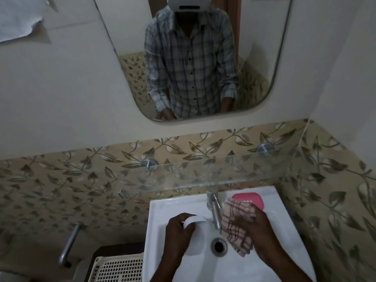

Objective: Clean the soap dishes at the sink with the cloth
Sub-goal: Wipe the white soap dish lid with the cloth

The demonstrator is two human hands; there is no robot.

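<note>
Over the white sink (160,208), my left hand (179,231) grips a white soap dish (196,233) by its upper end, held above the basin left of the tap. My right hand (256,226) holds a checked pink-and-white cloth (236,222) bunched up just right of the tap, its loose end hanging toward the drain (218,246). A pink soap dish (249,199) lies on the sink's back right ledge, partly covered by the cloth.
A chrome tap (213,208) stands between my hands. A glass shelf (203,176) juts out above the sink's back edge. A mirror (193,58) hangs above. A white plastic basket (120,269) and a metal pipe (69,243) are at the lower left.
</note>
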